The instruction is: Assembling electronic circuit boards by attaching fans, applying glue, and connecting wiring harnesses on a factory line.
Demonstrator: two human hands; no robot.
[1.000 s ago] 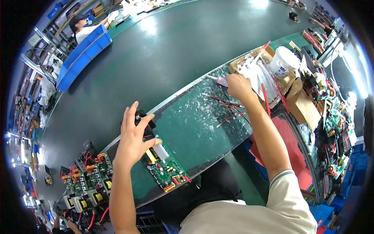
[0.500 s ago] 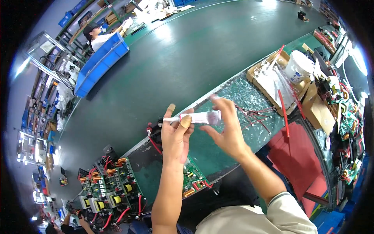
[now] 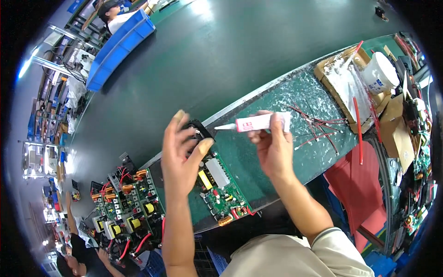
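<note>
My right hand grips a white squeeze tube with pink print by its flat end. The tube's long pale nozzle points left, over the bench. My left hand is raised with its fingers apart, slightly blurred, and holds nothing. Tan covers sit on its thumb and one fingertip. Between and below the hands, a green circuit board lies on the bench, carrying a grey metal block and a yellow part. A black part stands behind the left thumb, partly hidden.
Several boards with red cables crowd the left. Thin red wires lie right of the tube, near a cardboard tray and a white bucket. Red sheets are at the right. A blue crate and other people are farther off.
The tube has gone from my left hand to my right. My left hand has moved left and opened. The view has shifted, and more of the circuit board shows.
</note>
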